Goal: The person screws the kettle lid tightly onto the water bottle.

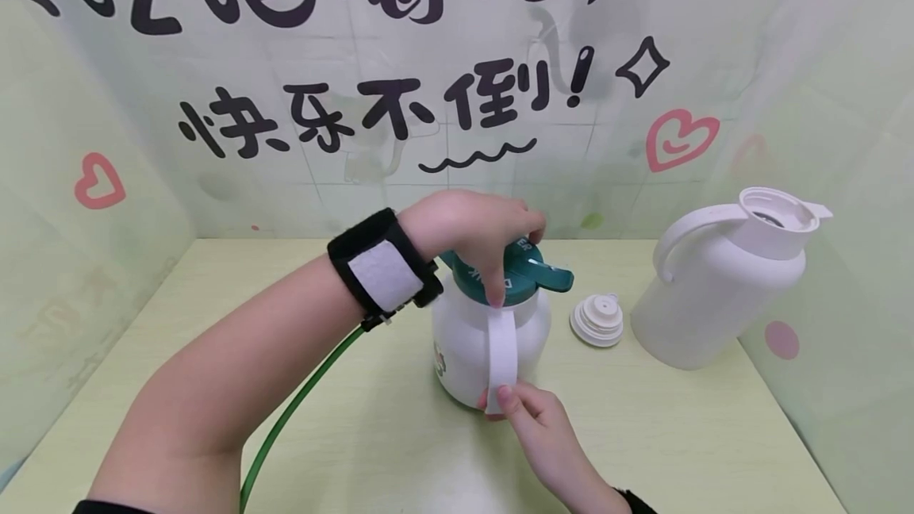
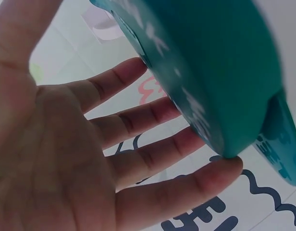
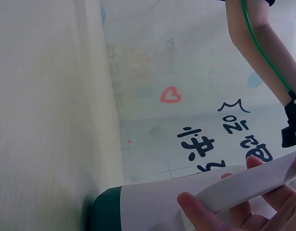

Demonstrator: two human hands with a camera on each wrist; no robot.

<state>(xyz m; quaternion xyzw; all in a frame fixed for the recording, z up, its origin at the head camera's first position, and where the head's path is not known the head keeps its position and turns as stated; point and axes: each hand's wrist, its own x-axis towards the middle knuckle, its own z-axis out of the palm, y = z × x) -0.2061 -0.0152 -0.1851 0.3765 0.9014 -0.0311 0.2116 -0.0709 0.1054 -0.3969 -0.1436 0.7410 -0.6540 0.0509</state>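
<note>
A white jug (image 1: 464,339) with a dark green lid (image 1: 521,264) stands on the table in the head view. My left hand (image 1: 489,232) holds the lid from above, thumb at the near side and fingers spread over the far side. In the left wrist view, fingertips (image 2: 217,173) touch the lid's lettered top and rim. My right hand (image 1: 546,435) grips the lower end of the jug's white handle (image 1: 503,347), thumb on its outer face. The right wrist view also shows the handle (image 3: 253,180) between thumb and fingers.
To the right, a white stepped stopper (image 1: 598,319) lies on the pale table (image 1: 343,435). Beside it stands a taller white thermos jug (image 1: 721,284) with its mouth uncovered. A printed sheet (image 1: 400,205) backs the table, and a green cable (image 1: 293,407) hangs from my left wristband.
</note>
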